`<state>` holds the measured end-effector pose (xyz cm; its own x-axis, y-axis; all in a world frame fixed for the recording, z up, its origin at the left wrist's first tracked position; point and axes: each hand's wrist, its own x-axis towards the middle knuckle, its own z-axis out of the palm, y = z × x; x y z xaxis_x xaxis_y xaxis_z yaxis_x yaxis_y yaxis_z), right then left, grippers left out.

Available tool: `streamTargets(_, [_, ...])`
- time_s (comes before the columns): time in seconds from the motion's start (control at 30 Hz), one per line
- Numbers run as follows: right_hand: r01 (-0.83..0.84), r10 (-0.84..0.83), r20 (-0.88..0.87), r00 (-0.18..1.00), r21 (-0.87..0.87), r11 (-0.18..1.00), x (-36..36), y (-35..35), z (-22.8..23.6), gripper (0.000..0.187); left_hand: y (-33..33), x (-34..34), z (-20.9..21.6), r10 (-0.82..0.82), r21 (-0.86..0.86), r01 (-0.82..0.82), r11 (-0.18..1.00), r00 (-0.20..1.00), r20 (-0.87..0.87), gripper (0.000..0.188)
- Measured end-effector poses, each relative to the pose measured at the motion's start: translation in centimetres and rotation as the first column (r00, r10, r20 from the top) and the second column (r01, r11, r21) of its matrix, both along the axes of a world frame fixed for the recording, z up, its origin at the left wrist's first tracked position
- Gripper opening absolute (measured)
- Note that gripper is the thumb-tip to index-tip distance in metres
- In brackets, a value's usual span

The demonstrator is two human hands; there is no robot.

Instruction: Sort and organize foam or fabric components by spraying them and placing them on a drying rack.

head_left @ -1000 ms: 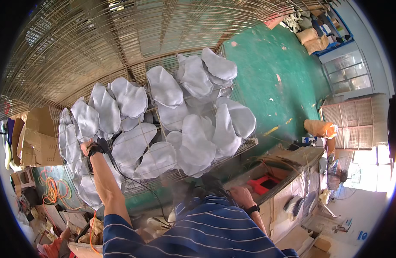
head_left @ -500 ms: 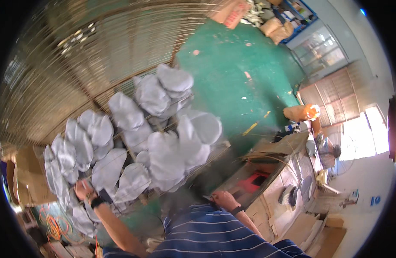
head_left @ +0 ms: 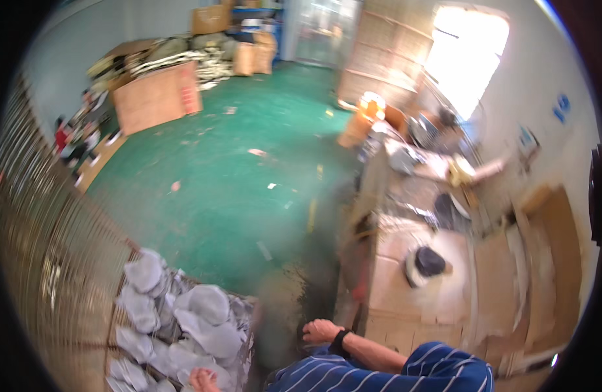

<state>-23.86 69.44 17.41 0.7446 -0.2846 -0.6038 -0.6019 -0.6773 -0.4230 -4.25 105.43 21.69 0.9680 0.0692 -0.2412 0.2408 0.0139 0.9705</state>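
My left hand (head_left: pixel 203 379) is at the lower edge, over a pile of light grey, rounded, cap-like pieces (head_left: pixel 206 304) lying on a slatted rack. Blur and the frame edge hide how its fingers lie. In front of my body my right hand (head_left: pixel 320 331) is held with its fingers curled in, a dark band around the wrist. Whatever it may hold is not visible. To its right stands a cardboard-covered workbench (head_left: pixel 405 287), with a dark and white cap-like piece (head_left: pixel 428 262) on top.
Tall slatted racks (head_left: pixel 52 242) rise along the left. Green floor (head_left: pixel 229 189) with scraps stretches ahead to a cardboard sheet (head_left: pixel 158 98) and sacks (head_left: pixel 254 53). Far left, a person in red (head_left: pixel 64 138) sits low. A fan (head_left: pixel 424 130) stands beyond the bench, by the window.
My view has swung to the right and up, toward the workbench and floor. The grey pieces and my left hand now sit at the lower edge. My right hand stays near my body.
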Motion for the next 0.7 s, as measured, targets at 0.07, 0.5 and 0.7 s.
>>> streamTargets(0.07, [0.137, -0.125, 0.171, 0.977, -0.063, 0.989, -0.8, -3.3, -0.8, 0.031, -7.0, -0.1, 4.1, -0.273, 0.072, 0.282, 0.957, 0.956, -0.105, 0.034])
streamTargets(0.5, [0.61, -0.614, 0.101, 0.782, 0.075, 0.789, -10.1, -16.9, -0.1, 0.04, -38.3, 4.0, 6.8, -0.866, 0.131, 0.864, 0.486, 0.496, -0.062, 0.026])
streamTargets(0.7, [0.688, -0.694, 0.191, 0.694, 0.109, 0.718, -12.1, -20.5, -3.7, 0.046, -48.3, 9.3, 2.2, -0.918, 0.326, 0.886, 0.329, 0.381, -0.107, 0.025])
